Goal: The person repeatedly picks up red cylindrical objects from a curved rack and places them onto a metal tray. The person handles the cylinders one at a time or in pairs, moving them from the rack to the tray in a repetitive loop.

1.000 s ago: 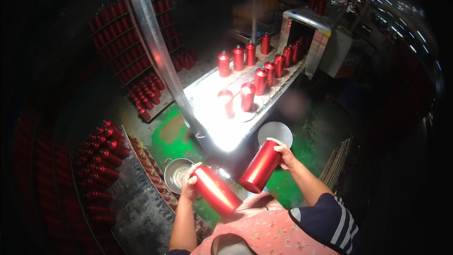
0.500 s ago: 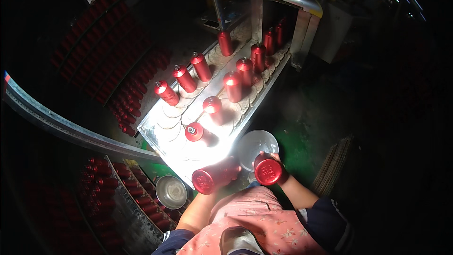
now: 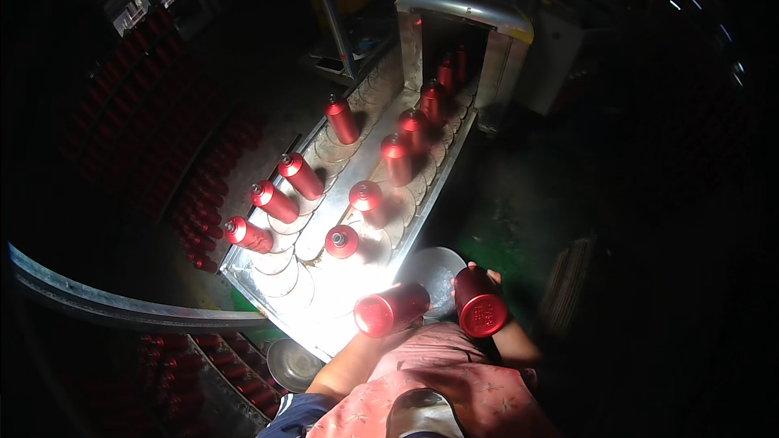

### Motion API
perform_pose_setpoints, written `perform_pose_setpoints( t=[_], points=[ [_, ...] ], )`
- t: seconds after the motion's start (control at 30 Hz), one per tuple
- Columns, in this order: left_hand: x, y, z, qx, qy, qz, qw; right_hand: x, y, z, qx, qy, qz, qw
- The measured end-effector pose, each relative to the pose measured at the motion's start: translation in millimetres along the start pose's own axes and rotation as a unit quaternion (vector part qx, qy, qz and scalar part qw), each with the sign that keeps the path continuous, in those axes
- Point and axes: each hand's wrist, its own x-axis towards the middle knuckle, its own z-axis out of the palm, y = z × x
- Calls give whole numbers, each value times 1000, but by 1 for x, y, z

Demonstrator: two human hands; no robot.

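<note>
Near my body, my left hand [image 3: 376, 343] grips a red metal bottle [image 3: 391, 310] lying tilted on its side, its round base toward me. The bottle hides most of those fingers. A second red bottle [image 3: 480, 302] is in my right hand [image 3: 493, 275], base toward me and lower. Its fingers wrap the far side. Before me is a brightly lit conveyor [image 3: 324, 231] with round plates, carrying red bottles in two rows. The closest of them, one bottle [image 3: 342, 241], stands upright beyond my left hand.
The right row leads into a metal tunnel [image 3: 464, 5]. A large pale basin [image 3: 438, 264] sits behind the held bottles; a smaller metal bowl [image 3: 294, 363] lies left of my forearm. Racks of red bottles [image 3: 195, 231] fill the left side. A curved metal rail [image 3: 130, 308] crosses there.
My view has shifted. On the conveyor, the left row has come nearer and the right row has moved toward the tunnel. Both held bottles stay in my hands; the right one is tipped more.
</note>
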Motion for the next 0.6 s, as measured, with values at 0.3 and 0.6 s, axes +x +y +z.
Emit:
perform_pose_setpoints(
  t=[0.3, 0.6],
  points=[
    [42, 26, 0, -94, -14, -95, 991, 63, 17, -52, -190, -25, 36, 981],
    [112, 19, -1, -322, -5, -180, 930, 97, -51, -67, 296, -300, 83, 903]
  ],
)
